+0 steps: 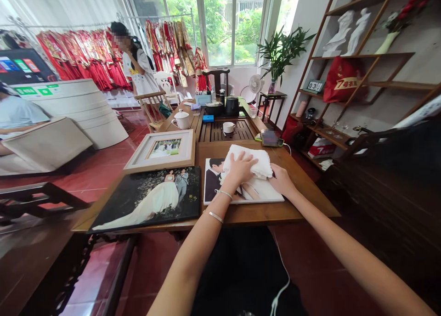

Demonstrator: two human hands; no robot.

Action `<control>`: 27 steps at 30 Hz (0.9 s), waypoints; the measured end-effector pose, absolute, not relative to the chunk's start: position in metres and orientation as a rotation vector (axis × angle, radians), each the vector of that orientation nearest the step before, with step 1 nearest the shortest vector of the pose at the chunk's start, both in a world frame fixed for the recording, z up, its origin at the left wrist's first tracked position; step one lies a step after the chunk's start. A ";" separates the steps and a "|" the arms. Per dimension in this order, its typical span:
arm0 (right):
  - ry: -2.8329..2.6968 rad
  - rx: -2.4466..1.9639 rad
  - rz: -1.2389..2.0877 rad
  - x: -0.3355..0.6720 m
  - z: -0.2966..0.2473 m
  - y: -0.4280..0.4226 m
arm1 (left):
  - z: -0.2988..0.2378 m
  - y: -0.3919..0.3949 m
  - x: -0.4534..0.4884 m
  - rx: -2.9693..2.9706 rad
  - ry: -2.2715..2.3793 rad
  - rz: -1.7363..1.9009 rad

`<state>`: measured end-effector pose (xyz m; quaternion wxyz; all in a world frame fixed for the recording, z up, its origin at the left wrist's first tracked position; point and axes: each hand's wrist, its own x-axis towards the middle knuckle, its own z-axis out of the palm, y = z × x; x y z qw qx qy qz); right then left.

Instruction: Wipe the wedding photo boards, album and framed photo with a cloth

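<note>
Wooden table [303, 187] beneath photo panels [257, 193], picture frame [139, 153]

The person's left hand [242, 166] has bare fingers and, behind them, two silver-coloured bands: a thin bracelet [223, 194] at the wrist and, farther from the fingertips, a wider flat bangle [216, 217]. The right forearm [329, 224] is bare. Well behind the fingers is plain black clothing [237, 270], a thin white cable [274, 303] trailing down it.
</note>
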<state>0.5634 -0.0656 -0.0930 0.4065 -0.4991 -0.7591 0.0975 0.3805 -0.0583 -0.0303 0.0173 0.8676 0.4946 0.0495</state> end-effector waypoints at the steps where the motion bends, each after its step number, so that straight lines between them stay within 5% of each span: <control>1: -1.919 -1.253 0.246 0.564 -0.093 -0.066 | -0.031 -0.061 0.380 2.700 1.531 0.156; 14: -1.886 -1.222 0.260 0.565 -0.099 -0.064 | -0.033 -0.152 0.349 2.705 1.468 0.258; 27: -1.896 -1.202 0.316 0.561 -0.097 -0.066 | -0.027 -0.177 0.316 2.355 2.028 0.244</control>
